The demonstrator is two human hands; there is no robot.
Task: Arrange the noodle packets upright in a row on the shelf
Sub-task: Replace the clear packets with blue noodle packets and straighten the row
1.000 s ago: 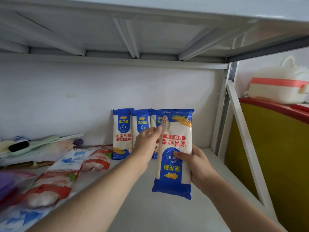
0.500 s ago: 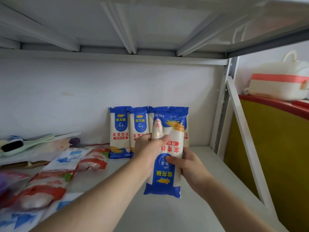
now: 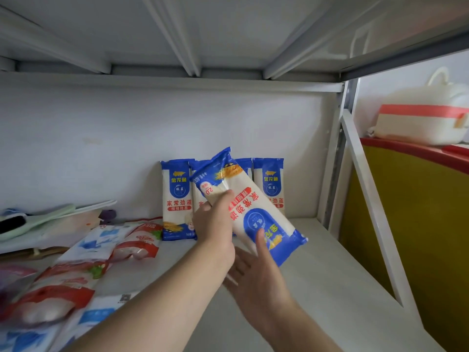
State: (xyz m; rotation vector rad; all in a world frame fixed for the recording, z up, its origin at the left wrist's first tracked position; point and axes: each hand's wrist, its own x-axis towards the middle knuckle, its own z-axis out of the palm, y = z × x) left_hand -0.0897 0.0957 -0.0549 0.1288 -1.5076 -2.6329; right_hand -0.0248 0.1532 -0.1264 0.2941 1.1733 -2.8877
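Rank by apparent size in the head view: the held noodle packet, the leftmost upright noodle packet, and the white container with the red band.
1. held noodle packet, tilted and nearest the camera, which inflates it.
2. white container with the red band; close to the first, so the order is unsure.
3. leftmost upright noodle packet, clearly smallest.

Four upright noodle packets (image 3: 177, 199) are counted at the wall; a fifth packet (image 3: 247, 207) is held tilted.
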